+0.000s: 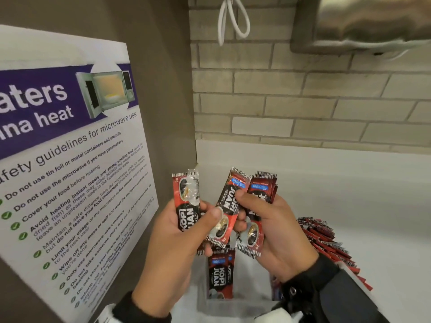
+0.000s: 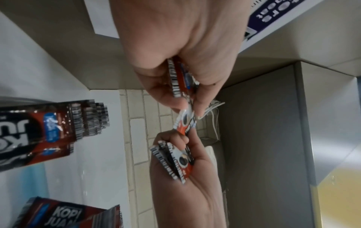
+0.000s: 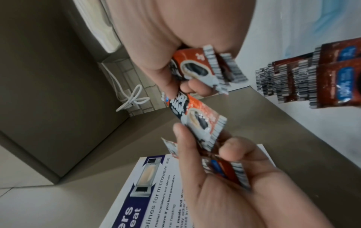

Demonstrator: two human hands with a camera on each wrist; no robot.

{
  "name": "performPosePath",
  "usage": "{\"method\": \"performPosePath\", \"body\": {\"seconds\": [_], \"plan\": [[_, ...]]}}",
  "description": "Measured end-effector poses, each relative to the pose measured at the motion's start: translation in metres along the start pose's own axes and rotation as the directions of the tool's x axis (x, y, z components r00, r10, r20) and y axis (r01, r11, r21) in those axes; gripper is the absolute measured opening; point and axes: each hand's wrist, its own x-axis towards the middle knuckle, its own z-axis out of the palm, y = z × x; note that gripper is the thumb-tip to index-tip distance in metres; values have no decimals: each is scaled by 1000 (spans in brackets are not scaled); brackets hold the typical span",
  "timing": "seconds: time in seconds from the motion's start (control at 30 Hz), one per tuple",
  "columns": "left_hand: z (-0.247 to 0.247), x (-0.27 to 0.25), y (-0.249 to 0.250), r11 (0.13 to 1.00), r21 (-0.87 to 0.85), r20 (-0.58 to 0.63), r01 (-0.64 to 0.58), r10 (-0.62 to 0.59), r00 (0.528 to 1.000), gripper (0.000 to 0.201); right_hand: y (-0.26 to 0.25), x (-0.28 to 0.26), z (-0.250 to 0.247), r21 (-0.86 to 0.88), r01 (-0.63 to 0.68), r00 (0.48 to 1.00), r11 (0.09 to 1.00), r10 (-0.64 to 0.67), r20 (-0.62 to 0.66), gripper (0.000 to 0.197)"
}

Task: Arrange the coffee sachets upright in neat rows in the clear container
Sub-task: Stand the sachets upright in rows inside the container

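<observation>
While both hands hover just above the clear container (image 1: pixel 203 301), the left hand (image 1: pixel 172 234) grips one sachet (image 1: pixel 189 206) and the right hand (image 1: pixel 275 231) pinches a bunch of sachets (image 1: pixel 261 201). They look mid-sorting; next, I'd say, square them and slot them upright beside the sachets already standing inside (image 1: pixel 220 276).

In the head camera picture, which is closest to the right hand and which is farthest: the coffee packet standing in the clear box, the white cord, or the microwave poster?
From the right hand:
1. Coffee packet, just below-left, in the clear box.
2. Microwave poster, left wall.
3. White cord, high on the brick wall.

Sachets (image 1: pixel 220 277) upright in container (image 1: pixel 235 307)
</observation>
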Motion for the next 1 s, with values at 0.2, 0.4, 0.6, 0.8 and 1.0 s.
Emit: {"method": "performPosePath", "body": {"seconds": [0.2, 0.4, 0.6, 0.8, 1.0], "plan": [[-4, -2, -6, 996, -8, 46, 93, -92, 995, 28, 0, 2, -2, -8, -8, 999, 1000, 8, 49, 45], [0, -1, -6, 992, -92, 4, 91, -91, 996, 24, 7, 13, -13, 167, -221, 948, 961, 171, 270, 91], [3, -5, -10, 995, -58, 0, 81, -81, 997, 26, -1, 10, -7, 216, -340, 910, 915, 262, 321, 102], [6, -8, -13, 998, 18, 17, 63, -63, 998, 14, -2, 2, 1, 146, -248, 927, 958, 190, 325, 64], [6, -9, -9, 997, 56, 46, 59, -62, 997, 24, 2, 2, 3, 94, -118, 985, 989, 105, 136, 18]]}}
